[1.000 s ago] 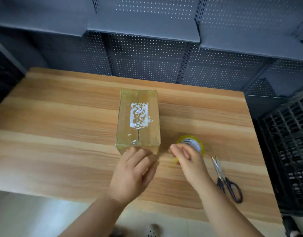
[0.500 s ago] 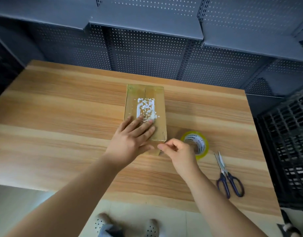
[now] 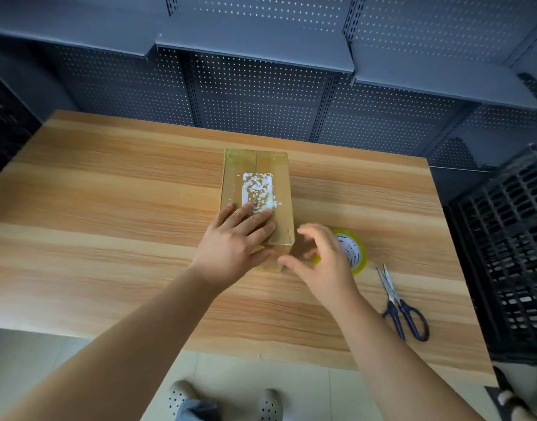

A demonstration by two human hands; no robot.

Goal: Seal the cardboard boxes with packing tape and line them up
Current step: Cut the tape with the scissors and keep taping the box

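Observation:
A small cardboard box [image 3: 261, 168] stands in the middle of the wooden table [image 3: 109, 208], with a torn white label on its top and tape at its far end. My left hand [image 3: 235, 243] lies flat on the box's near end, fingers spread over the top. My right hand [image 3: 320, 262] hovers just right of the box's near corner, fingers apart and holding nothing. It partly covers a yellow-edged roll of clear packing tape [image 3: 353, 250] lying on the table.
Blue-handled scissors [image 3: 400, 308] lie to the right of the tape roll. A black plastic crate [image 3: 504, 253] stands off the table's right edge. Grey perforated shelving [image 3: 261, 86] runs behind the table.
My left hand went from the box's near side up onto its top. My right hand opened from a pinch at the box's corner and spread its fingers over the tape roll.

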